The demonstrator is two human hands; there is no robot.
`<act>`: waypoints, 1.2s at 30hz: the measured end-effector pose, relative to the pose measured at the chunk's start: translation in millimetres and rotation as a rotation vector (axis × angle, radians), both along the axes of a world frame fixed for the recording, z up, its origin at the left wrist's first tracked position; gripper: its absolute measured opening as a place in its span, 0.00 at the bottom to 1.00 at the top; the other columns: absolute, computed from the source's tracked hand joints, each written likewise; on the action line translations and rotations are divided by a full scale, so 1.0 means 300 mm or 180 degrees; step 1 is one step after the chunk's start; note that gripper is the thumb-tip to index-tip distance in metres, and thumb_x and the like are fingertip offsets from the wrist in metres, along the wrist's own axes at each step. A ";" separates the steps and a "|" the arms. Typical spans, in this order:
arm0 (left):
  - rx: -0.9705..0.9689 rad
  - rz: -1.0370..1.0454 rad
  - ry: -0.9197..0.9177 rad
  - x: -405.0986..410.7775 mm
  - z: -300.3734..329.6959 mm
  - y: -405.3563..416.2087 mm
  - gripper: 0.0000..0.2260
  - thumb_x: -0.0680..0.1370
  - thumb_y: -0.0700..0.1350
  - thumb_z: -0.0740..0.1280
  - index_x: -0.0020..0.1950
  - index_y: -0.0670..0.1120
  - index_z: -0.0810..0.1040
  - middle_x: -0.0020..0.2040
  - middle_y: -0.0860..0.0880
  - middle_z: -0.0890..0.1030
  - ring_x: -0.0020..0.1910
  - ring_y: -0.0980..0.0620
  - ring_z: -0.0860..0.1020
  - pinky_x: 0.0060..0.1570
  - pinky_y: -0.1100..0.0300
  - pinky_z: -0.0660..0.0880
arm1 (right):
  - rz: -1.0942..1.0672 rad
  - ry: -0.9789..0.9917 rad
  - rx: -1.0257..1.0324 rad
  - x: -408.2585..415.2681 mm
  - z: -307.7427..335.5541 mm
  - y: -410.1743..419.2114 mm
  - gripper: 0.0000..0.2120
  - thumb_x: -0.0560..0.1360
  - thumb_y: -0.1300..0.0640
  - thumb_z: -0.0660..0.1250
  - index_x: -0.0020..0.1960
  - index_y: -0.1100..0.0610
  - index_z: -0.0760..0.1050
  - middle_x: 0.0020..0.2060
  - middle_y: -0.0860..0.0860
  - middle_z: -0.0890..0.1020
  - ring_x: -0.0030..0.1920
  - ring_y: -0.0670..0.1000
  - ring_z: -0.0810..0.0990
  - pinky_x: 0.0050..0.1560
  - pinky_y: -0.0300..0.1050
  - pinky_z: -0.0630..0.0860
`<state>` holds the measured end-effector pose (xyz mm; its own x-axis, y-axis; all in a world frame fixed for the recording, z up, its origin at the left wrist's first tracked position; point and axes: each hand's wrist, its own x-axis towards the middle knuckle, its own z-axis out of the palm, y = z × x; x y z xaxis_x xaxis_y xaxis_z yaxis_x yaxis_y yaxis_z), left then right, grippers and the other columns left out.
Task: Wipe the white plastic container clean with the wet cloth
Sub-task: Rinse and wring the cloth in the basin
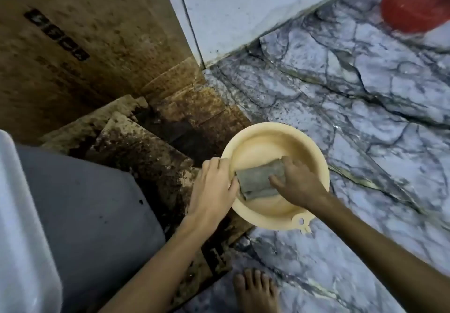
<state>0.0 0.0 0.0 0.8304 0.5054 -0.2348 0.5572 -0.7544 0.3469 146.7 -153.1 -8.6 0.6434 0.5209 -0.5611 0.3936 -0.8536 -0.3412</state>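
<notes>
A round, cream-white plastic container (265, 142) with a small holed tab on its near rim sits on the floor at the centre of the view. My left hand (214, 186) grips its left rim, thumb over the edge. A folded grey wet cloth (255, 181) lies inside the container against the near-left wall. My right hand (299, 183) presses down on the cloth, fingers spread over its right end. Part of the container's near wall is hidden behind my right hand and wrist.
Stained brown cardboard (80, 51) covers the floor and wall to the left. A grey-and-white plastic box (80, 215) stands at the lower left. Marbled floor (365, 117) spreads to the right, a red basket (416, 0) at the top right. My bare foot (255, 290) is below.
</notes>
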 end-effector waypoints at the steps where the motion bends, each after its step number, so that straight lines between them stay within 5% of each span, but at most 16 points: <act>1: -0.0010 -0.0087 -0.0006 0.017 -0.019 -0.014 0.17 0.85 0.51 0.63 0.73 0.47 0.73 0.67 0.49 0.75 0.69 0.48 0.71 0.66 0.55 0.73 | -0.0013 0.0004 -0.0019 0.003 -0.014 -0.001 0.25 0.85 0.48 0.63 0.76 0.61 0.65 0.69 0.62 0.74 0.69 0.63 0.74 0.66 0.58 0.74; 6: 0.0002 -0.0570 0.0187 0.122 -0.120 -0.081 0.17 0.87 0.50 0.61 0.74 0.45 0.70 0.68 0.48 0.73 0.70 0.48 0.68 0.69 0.55 0.70 | -0.0027 0.0043 -0.0151 0.024 -0.095 -0.003 0.25 0.84 0.49 0.63 0.76 0.60 0.64 0.71 0.61 0.72 0.72 0.63 0.71 0.69 0.58 0.72; 20: 0.0629 -0.0356 0.1199 0.250 -0.307 -0.155 0.15 0.87 0.39 0.60 0.73 0.40 0.68 0.70 0.41 0.73 0.70 0.44 0.71 0.67 0.56 0.70 | -0.0367 -0.0095 -0.0102 0.028 -0.233 -0.017 0.25 0.87 0.49 0.61 0.76 0.64 0.65 0.71 0.62 0.72 0.73 0.62 0.71 0.70 0.59 0.73; 26: 0.0629 -0.0335 0.1370 0.270 -0.300 -0.145 0.16 0.84 0.37 0.65 0.71 0.38 0.70 0.70 0.40 0.72 0.70 0.44 0.71 0.68 0.57 0.71 | -0.0959 0.0127 0.0209 0.049 -0.259 -0.010 0.22 0.85 0.49 0.65 0.67 0.67 0.73 0.61 0.63 0.81 0.62 0.65 0.81 0.59 0.55 0.78; 31: 0.0444 -0.0153 0.0983 0.261 -0.240 -0.150 0.15 0.85 0.43 0.65 0.70 0.41 0.71 0.69 0.41 0.71 0.71 0.44 0.68 0.70 0.55 0.67 | -0.1127 0.0287 0.0465 0.068 -0.256 -0.024 0.19 0.84 0.51 0.66 0.60 0.68 0.78 0.57 0.65 0.82 0.60 0.66 0.81 0.60 0.56 0.78; 36: -0.0385 0.0739 0.0037 0.226 -0.094 -0.176 0.09 0.83 0.44 0.64 0.62 0.43 0.69 0.60 0.38 0.82 0.64 0.39 0.73 0.64 0.47 0.70 | -0.1094 -0.0092 0.0868 0.069 -0.118 -0.025 0.19 0.83 0.48 0.64 0.61 0.63 0.77 0.62 0.62 0.77 0.64 0.63 0.74 0.66 0.61 0.72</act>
<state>67.7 -52.8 -28.3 0.6922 0.6498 -0.3140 0.7152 -0.5592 0.4192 167.4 -160.6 -44.1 0.8186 0.4003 -0.4118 0.1151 -0.8168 -0.5653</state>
